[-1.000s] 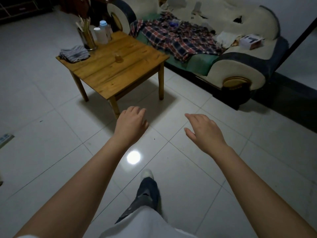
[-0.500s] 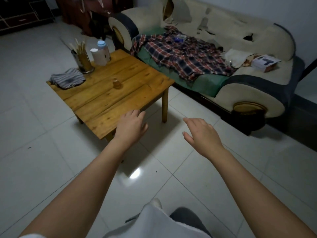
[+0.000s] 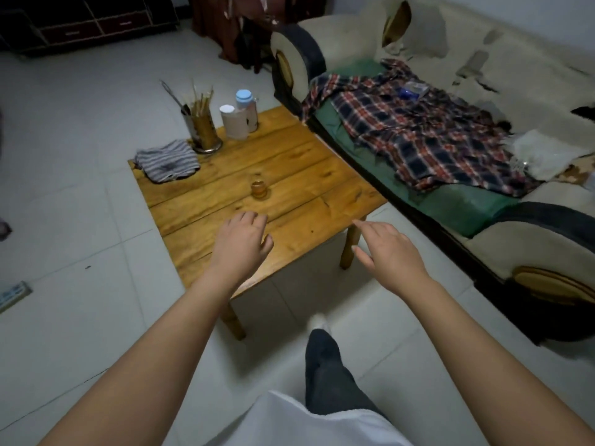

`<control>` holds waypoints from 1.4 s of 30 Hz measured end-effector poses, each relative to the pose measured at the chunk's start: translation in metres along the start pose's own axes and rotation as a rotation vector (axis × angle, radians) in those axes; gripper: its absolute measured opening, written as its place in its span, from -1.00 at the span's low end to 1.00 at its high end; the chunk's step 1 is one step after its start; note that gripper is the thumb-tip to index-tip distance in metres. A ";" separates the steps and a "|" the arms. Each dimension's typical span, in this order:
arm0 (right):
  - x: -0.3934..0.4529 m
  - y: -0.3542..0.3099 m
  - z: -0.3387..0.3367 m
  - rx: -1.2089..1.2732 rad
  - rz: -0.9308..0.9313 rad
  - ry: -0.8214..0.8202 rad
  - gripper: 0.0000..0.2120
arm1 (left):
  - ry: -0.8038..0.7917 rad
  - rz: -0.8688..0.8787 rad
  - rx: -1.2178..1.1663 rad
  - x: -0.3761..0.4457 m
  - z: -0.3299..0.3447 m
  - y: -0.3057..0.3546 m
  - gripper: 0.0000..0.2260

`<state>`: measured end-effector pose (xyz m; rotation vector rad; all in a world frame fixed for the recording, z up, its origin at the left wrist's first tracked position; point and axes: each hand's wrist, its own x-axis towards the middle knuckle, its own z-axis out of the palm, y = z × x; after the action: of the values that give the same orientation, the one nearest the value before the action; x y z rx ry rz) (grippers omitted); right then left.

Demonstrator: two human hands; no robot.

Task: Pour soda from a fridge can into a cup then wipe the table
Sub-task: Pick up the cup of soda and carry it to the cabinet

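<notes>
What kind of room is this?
Most likely a living room in a home: a worn sofa with a plaid shirt lying on it, and a low wooden table on a tiled floor.

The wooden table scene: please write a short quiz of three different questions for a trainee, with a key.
1. True or false: the left hand grips the small glass cup.
2. Which thing lies at the far left corner of the wooden table? A) striped cloth B) soda can C) plate
3. Fill in: a plaid shirt lies on the ____.

Key: 1 false, both hands are free, also the right hand. 2 A, the striped cloth. 3 sofa.
</notes>
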<state>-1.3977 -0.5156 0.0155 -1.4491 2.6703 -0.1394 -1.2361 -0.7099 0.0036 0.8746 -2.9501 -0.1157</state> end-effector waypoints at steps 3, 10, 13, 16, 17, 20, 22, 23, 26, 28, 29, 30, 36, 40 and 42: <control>0.071 0.014 0.002 0.016 -0.081 -0.021 -0.51 | -0.017 -0.094 0.002 0.048 0.008 -0.013 -0.64; 0.214 0.034 0.004 0.069 -0.246 -0.091 -0.51 | -0.060 -0.311 -0.045 0.149 0.015 -0.037 -0.61; 0.255 0.034 0.008 0.112 -0.299 -0.132 -0.49 | -0.075 -0.386 -0.060 0.174 0.019 -0.047 -0.59; 0.286 0.030 0.014 0.158 -0.333 -0.176 -0.49 | -0.085 -0.440 -0.081 0.190 0.025 -0.058 -0.59; 0.295 0.029 0.017 0.179 -0.338 -0.195 -0.49 | -0.090 -0.458 -0.090 0.194 0.028 -0.062 -0.58; 0.319 0.025 0.029 0.232 -0.352 -0.238 -0.49 | -0.108 -0.496 -0.114 0.203 0.041 -0.073 -0.57; 0.333 0.021 0.039 0.273 -0.348 -0.269 -0.48 | -0.124 -0.513 -0.136 0.207 0.053 -0.079 -0.57; 0.339 0.019 0.046 0.298 -0.339 -0.285 -0.48 | -0.124 -0.521 -0.157 0.208 0.059 -0.083 -0.57; 0.360 0.015 0.072 0.399 -0.305 -0.335 -0.47 | -0.121 -0.537 -0.219 0.213 0.084 -0.095 -0.55; 0.374 0.012 0.093 0.479 -0.271 -0.372 -0.44 | -0.149 -0.528 -0.222 0.217 0.106 -0.105 -0.53; 0.382 0.010 0.105 0.509 -0.248 -0.392 -0.42 | -0.171 -0.522 -0.217 0.220 0.117 -0.109 -0.51; 0.388 0.007 0.118 0.530 -0.222 -0.412 -0.40 | -0.199 -0.517 -0.213 0.223 0.130 -0.113 -0.50; 0.424 -0.009 0.194 0.622 -0.159 -0.465 -0.26 | -0.264 -0.458 -0.141 0.241 0.203 -0.132 -0.53; 0.441 -0.019 0.234 0.666 -0.151 -0.429 -0.14 | -0.282 -0.416 -0.107 0.245 0.241 -0.139 -0.50; 0.445 -0.026 0.247 0.680 -0.146 -0.412 -0.09 | -0.305 -0.414 -0.104 0.244 0.256 -0.141 -0.49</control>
<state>-1.5851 -0.9114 -0.2460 -1.2594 1.9121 -0.6151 -1.3847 -0.9474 -0.2540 1.5627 -2.9355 -0.4547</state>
